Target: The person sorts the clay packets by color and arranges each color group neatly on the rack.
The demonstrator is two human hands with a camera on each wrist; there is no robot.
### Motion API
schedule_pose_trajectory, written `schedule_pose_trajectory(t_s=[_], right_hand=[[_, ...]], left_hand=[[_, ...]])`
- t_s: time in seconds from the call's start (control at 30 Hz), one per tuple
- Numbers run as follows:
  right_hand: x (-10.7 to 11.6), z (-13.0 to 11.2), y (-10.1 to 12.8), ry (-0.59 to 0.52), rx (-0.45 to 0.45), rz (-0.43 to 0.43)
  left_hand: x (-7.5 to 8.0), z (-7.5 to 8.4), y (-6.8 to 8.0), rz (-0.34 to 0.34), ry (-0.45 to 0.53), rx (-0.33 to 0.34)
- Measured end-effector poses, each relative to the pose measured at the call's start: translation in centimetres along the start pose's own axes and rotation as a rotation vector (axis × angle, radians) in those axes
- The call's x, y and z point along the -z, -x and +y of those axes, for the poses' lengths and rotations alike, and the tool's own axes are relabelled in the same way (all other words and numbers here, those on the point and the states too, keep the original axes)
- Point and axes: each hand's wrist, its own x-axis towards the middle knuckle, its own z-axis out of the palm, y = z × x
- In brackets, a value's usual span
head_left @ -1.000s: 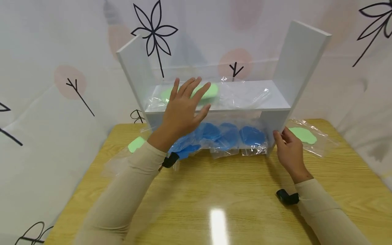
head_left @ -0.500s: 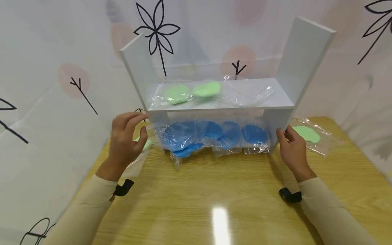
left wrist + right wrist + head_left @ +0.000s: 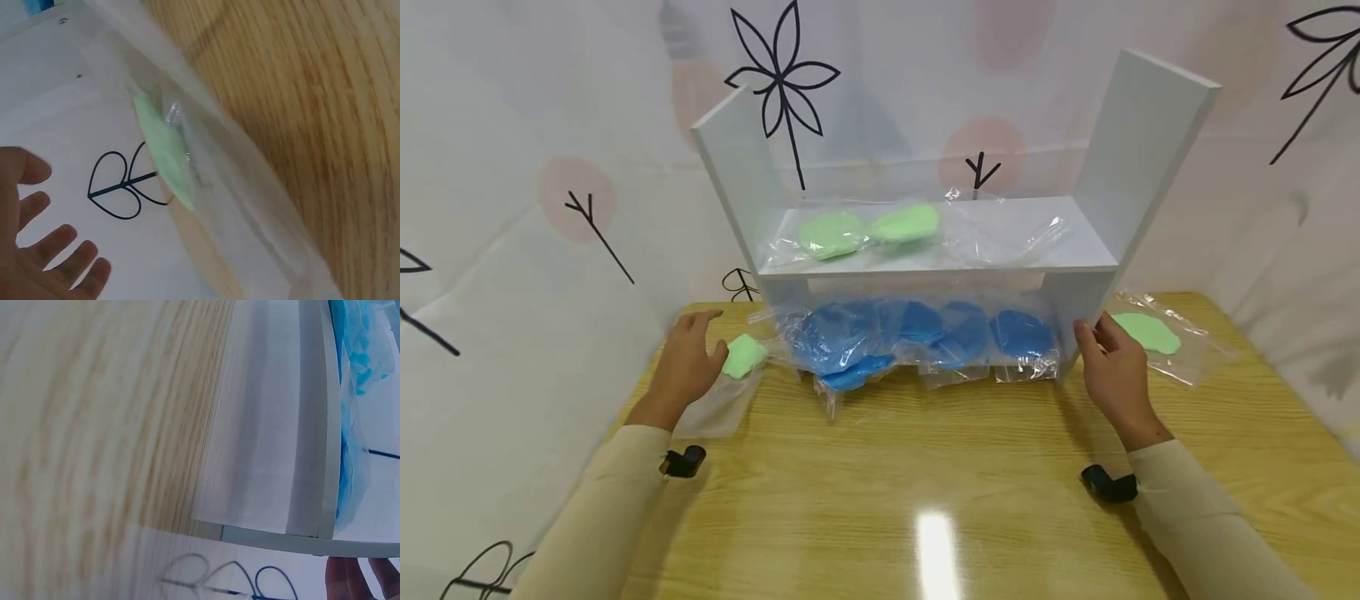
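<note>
While both sleeved forearms come in from the bottom corners of the head view, the wooden table (image 3: 925,467) fills the lower half of the frame with a glare spot near bottom centre. Left hand (image 3: 688,367) sits left of centre, fingers relaxed and spread, grasping nothing; its fingertips are just beside a clear bag with a green piece (image 3: 741,357) lying on the table at the shelf's left foot. Contact can't be confirmed; the left wrist view shows the fingers (image 3: 37,250) apart from the bag (image 3: 165,156). Right hand (image 3: 1112,367), right of centre, fingers lightly curled against the lower right side panel of the white shelf unit (image 3: 1086,250); whether it grips or just touches, cannot tell. Right wrist view shows only fingertips (image 3: 350,575) at the panel edge. Under the shelf board, mid-frame, a row of bagged blue pieces (image 3: 917,333). Just right of the right hand, another bagged green piece (image 3: 1150,332) on the table. On the shelf board, above centre, two bagged green pieces (image 3: 865,229). Behind, a white curtain with flower prints (image 3: 550,125).
</note>
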Motion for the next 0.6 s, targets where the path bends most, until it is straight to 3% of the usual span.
schedule_pose_trajectory(t_s=[0.1,0.2,0.33,0.6], right_hand=[[-0.1,0.3,0.0,-0.008,0.021,0.012],[-0.2,0.3,-0.1,-0.016,0.031,0.008],[-0.1,0.3,0.0,-0.011,0.022,0.007],[-0.1,0.4,-0.1,0.001,0.036,0.018]], left_hand=[[-0.8,-1.0,-0.4,-0.234,0.011,0.062],[-1.4,-1.9,-0.3,-0.371,0.015,0.079],[-2.0,-2.4,-0.2,-0.446,0.024,0.071],[-2.6,-2.5,0.2,-0.52,-0.006,0.07]])
